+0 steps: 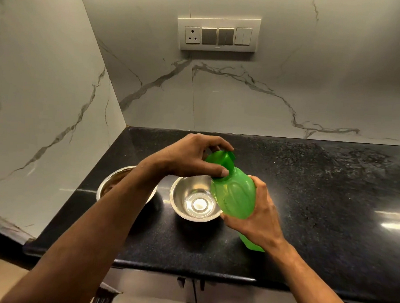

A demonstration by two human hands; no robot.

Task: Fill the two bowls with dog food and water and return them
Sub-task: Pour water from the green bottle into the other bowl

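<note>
On the black counter [307, 190] stood two steel bowls [193, 200], side by side. Above the right one, the right hand [260, 213] gripped a tilted green bottle [234, 194]; the left hand's [189, 157] fingers closed around its cap [221, 158].

Two round stainless-steel bowls [193, 200] [115, 182], one translucent green plastic bottle [234, 194] with one green cap [221, 160], two bare hands [189, 157] [258, 213], one white wall switch panel [219, 34].

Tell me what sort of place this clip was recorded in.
Most likely a home kitchen: a black speckled stone countertop over cabinet doors, a white marble-veined tile backsplash, and a white wall switch-and-socket panel above the counter.
</note>
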